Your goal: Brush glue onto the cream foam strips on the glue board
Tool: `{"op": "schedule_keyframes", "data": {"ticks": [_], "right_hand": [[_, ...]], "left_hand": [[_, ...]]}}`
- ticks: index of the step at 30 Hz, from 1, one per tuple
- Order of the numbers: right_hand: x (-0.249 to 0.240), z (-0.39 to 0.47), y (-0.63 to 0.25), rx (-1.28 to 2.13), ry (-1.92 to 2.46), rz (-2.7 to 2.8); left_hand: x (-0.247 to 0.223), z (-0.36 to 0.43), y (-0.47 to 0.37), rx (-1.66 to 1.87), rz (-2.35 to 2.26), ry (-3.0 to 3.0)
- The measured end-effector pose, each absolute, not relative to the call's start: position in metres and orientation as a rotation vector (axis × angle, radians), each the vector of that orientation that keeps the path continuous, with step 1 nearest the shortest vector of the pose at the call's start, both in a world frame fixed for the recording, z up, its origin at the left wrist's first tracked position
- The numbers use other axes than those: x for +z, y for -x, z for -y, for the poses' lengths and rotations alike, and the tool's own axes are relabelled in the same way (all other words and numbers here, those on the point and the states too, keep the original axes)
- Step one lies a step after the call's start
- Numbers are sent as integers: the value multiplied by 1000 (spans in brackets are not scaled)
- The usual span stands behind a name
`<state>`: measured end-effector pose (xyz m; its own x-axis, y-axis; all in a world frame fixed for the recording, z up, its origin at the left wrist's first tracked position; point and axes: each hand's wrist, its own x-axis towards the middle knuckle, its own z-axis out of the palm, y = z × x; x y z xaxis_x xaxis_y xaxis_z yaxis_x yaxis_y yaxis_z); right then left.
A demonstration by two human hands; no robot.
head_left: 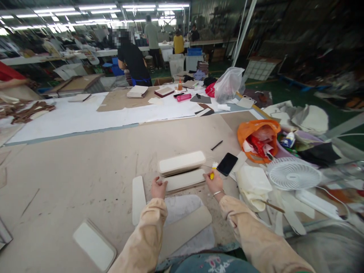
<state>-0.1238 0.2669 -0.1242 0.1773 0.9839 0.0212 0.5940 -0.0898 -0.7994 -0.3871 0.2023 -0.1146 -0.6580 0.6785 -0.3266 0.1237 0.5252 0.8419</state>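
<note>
My left hand (pixel 159 188) pinches the left end of a long cream panel with rounded corners (pixel 184 180). My right hand (pixel 214 184) has its fingertips on the panel's right end. A small yellow-handled brush (pixel 212 175) with a white tip is also tucked in that hand. Just beyond lies a stack of similar cream panels (pixel 182 162). One narrow panel (pixel 138 199) rests left of my left hand. Below my hands, a larger beige piece (pixel 187 229) overlaps a greyish-white sheet (pixel 187 206).
A phone (pixel 227 164) and a black pen (pixel 217 145) lie right of the stack. Farther right are an orange bag (pixel 244 132), a white fan (pixel 294 173) and scraps. Another panel stack (pixel 95 244) sits at lower left. Across the tables, a person in black (pixel 132 57) stands.
</note>
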Motion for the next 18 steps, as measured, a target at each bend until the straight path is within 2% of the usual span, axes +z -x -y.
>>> {"op": "schedule_keyframes", "data": {"ticks": [9, 12, 18], "right_hand": [[-103, -239, 93, 631, 1700, 1613], [-90, -208, 67, 711, 1585, 1718], [-79, -146, 32, 1176, 1398, 1790]], "left_hand": [[-126, -181, 392, 1013, -2219, -811], [-124, -134, 399, 997, -2175, -1001], [-127, -5, 392, 793, -1996, -1299]]}}
